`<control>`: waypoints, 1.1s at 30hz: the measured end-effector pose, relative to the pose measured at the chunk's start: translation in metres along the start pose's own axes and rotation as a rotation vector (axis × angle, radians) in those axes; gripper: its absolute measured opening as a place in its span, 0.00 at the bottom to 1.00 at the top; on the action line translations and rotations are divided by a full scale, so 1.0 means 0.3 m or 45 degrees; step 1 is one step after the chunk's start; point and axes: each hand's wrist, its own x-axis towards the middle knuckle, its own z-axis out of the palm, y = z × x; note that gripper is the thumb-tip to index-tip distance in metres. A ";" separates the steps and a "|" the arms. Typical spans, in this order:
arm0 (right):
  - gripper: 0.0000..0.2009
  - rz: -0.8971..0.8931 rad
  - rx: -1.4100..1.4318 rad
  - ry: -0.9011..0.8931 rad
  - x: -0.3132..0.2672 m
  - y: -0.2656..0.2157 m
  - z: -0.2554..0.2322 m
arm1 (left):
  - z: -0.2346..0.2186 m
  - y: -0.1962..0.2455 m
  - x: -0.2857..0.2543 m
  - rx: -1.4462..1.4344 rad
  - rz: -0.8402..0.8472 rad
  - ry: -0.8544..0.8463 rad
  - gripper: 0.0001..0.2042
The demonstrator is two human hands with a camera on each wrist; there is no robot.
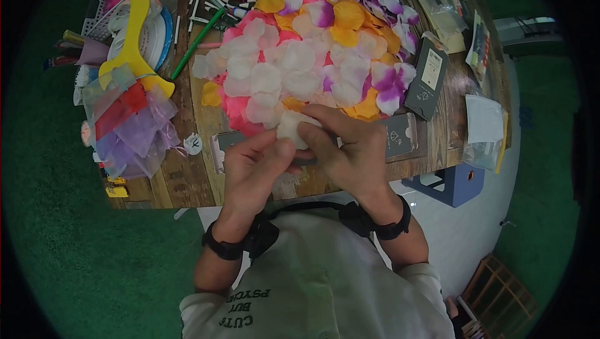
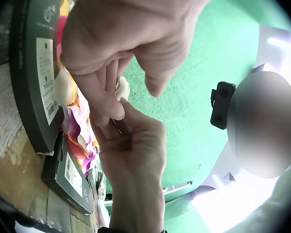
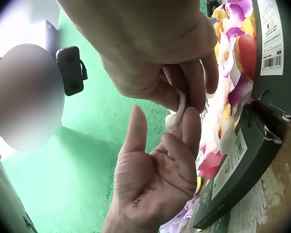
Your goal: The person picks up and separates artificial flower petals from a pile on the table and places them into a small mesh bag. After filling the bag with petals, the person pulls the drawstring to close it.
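Note:
Several white artificial flower petals [image 1: 292, 129], bunched together, are between my two hands over the near side of the table. My right hand [image 1: 353, 151] pinches them between thumb and fingers. In the right wrist view the petals' pale edge [image 3: 176, 116] pokes out below those fingers. My left hand [image 1: 253, 167] meets them from the other side, its fingertips at the lower end. The thumb of the left hand [image 3: 153, 177] stands out apart from its fingers. A big pile of loose petals [image 1: 281, 67], white, pink, orange and purple, spreads just beyond the hands.
Dark flat boxes [image 1: 426, 76] with white labels edge the pile at the right and front. Purple mesh bags [image 1: 134, 139] and a yellow fan-like piece [image 1: 134, 45] lie left. A grey basket [image 1: 100, 17] stands at the back left; pens [image 1: 200, 45] lie behind the pile.

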 end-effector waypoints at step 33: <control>0.08 -0.638 -0.495 -0.033 0.081 -0.045 -0.069 | -0.056 0.050 0.030 0.966 0.728 -0.113 0.13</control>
